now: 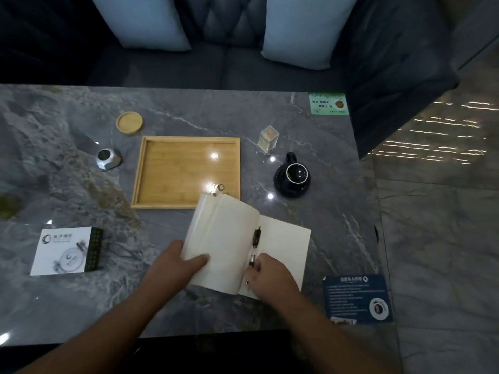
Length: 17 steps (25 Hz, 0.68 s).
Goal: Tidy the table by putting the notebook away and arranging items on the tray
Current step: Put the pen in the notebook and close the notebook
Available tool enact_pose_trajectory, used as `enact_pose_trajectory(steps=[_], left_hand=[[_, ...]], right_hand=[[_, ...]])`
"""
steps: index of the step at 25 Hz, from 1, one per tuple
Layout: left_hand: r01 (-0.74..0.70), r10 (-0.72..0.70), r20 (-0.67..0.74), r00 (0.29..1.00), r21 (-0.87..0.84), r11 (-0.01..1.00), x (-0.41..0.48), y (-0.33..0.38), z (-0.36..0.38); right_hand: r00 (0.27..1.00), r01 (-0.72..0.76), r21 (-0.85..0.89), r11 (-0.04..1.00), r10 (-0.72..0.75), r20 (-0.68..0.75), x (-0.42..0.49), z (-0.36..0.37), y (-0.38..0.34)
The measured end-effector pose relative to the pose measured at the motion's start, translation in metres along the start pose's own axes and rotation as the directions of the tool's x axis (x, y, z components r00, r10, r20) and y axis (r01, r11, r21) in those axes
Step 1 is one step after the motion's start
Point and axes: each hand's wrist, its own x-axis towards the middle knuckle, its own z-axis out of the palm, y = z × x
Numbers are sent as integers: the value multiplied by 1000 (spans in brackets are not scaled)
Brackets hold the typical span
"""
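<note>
An open notebook (226, 238) with blank cream pages lies on the grey marble table (189, 112), its far corner overlapping the near edge of a bare wooden tray (151, 163). A black pen (256, 240) rests in the notebook's gutter. My left hand (178, 265) grips the raised left half of the pages, thumb on top. My right hand (270, 276) pinches the pen's lower end. A round wooden coaster (130, 123), a silver faceted object (108, 157), a clear toothpick holder (267, 139) and a dark blue mug (293, 179) stand around the tray.
A white and black box (64, 251) lies at the near left. A blue card (357, 298) sits at the near right corner, a green card (328, 103) at the far right corner. A dark sofa with two pale cushions (151, 20) runs behind the table. Tiled floor lies to the right.
</note>
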Motion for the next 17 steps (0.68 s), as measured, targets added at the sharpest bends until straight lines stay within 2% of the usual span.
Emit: enact_pose_trajectory(steps=[7,10,17], left_hand=[[-18,13,58,998,77,997,35,2,1],[-37,27,76,997,132,991,36,-3,3],[5,-14,130,991,68,998,24,-21,12]], right_hand=[[1000,9,-170,985,-7,15,3,0,14],[999,4,-162,987,-10,-35,10,-9,10],[989,51,-182,982,-75,-131,37,-34,-12]])
